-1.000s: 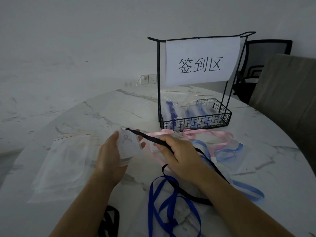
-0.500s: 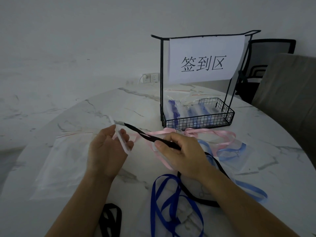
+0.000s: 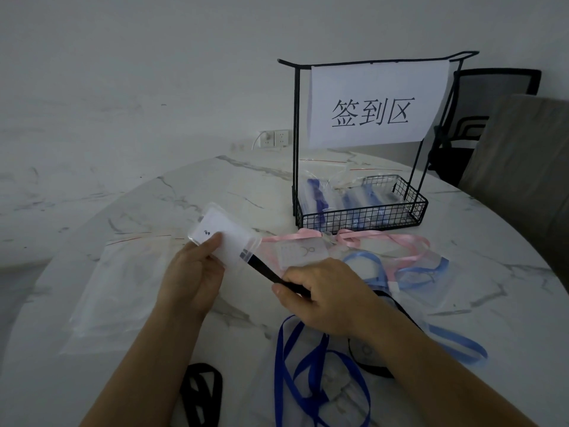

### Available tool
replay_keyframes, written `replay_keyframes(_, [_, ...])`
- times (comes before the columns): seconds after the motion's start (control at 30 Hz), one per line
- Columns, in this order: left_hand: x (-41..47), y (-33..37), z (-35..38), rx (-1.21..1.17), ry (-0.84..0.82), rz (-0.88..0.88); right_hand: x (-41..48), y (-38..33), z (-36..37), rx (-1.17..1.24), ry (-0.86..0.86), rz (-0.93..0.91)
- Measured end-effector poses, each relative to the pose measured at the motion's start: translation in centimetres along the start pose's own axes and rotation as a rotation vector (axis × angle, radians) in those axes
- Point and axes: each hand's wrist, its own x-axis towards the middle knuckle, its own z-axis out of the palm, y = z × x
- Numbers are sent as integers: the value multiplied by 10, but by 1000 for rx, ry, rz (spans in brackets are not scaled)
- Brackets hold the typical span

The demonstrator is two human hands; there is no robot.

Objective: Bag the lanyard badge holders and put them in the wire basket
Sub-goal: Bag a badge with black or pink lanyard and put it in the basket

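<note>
Black lanyard (image 3: pixel 264 273) pinched by right hand (image 3: pixel 326 298), left hand (image 3: pixel 191 280) gripping badge (image 3: pixel 226 238).

Marble table (image 3: pixel 215 186) w/ wire basket (image 3: pixel 360 217), bags (image 3: pixel 123 288), lanyards (image 3: pixel 284 359).

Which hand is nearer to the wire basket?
Right. The right hand, pinching the black lanyard, sits in front of the wire basket; the left hand, holding the badge holder, is farther off to its left.
</note>
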Motion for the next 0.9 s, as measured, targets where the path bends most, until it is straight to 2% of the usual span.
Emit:
replay_keyframes(0.13, [-3, -5, 0, 83, 114, 132, -1, -1, -4, 27, 37, -36])
replay_keyframes(0.27, [-5, -11, 1, 359, 186, 327, -4, -7, -10, 89, 125, -81])
replay_keyframes(0.33, [-5, -11, 2, 408, 199, 370, -3, -10, -12, 237, 211, -73])
replay_keyframes(0.47, [-5, -9, 2, 248, 109, 239, -1, -16, -17, 654, 337, -10])
replay_keyframes(0.67, [-8, -14, 7, 409, -28, 244, 4, -13, -33, 1453, 164, 269])
replay_keyframes(0.77, [-8, -20, 10, 618, -3, 279, 1, -11, -41, 1560, 155, 302])
replay_keyframes(0.83, [-11, -22, 11, 786, 1, 368, 1, -10, -44, 1585, 121, 296])
replay_keyframes(0.9, [-15, -24, 13, 884, -91, 435, 2, -9, -46, 1605, 75, 297])
